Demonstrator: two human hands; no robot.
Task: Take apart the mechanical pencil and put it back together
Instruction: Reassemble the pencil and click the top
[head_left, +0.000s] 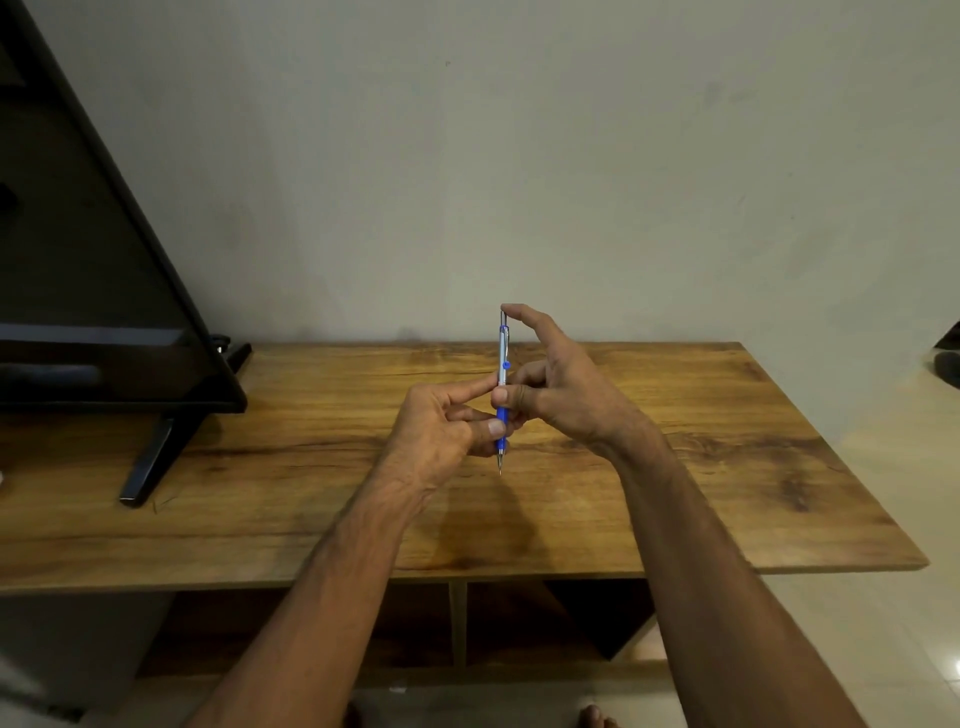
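A mechanical pencil (502, 358) with a silver barrel, blue grip and blue clip stands upright above the wooden table (675, 467), tip pointing down. My left hand (441, 431) pinches the blue grip near the lower end with thumb and fingers. My right hand (556, 384) holds the barrel at mid-height with its thumb and middle fingers, while its index finger rests on the top cap. The pencil looks whole, with all parts joined.
A black television (93, 291) on angled feet stands at the table's left end. A plain wall rises behind the table. Open shelf compartments (545, 623) lie under the tabletop. Pale floor tiles show at the right.
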